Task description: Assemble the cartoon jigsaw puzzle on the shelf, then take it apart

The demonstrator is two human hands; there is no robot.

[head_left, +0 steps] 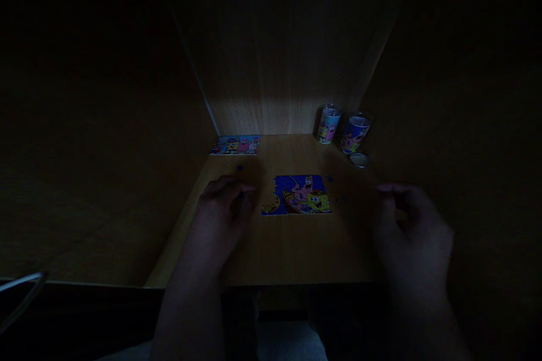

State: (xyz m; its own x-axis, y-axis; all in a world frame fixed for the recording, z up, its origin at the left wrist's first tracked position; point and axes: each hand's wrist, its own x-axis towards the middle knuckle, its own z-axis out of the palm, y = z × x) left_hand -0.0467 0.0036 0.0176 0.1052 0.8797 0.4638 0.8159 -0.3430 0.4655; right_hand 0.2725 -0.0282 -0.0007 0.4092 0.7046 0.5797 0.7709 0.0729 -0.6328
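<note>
A small cartoon jigsaw puzzle [297, 195] lies flat in the middle of a wooden desk [288, 248], nearly whole, with a gap at its lower left. My left hand [223, 207] rests on the desk just left of the puzzle, fingers curled toward its edge; whether it holds a piece is hidden in the dark. My right hand [412, 225] hovers to the right of the puzzle, fingers bent and partly apart, nothing visible in them. A few loose dark pieces [240, 167] lie near the puzzle.
The scene is very dark. Wooden side panels and a back panel enclose the desk. A printed picture card [236, 145] lies at the back left. Two cartoon tins [328, 123] [355, 132] stand at the back right, with a round lid [359, 159] beside them.
</note>
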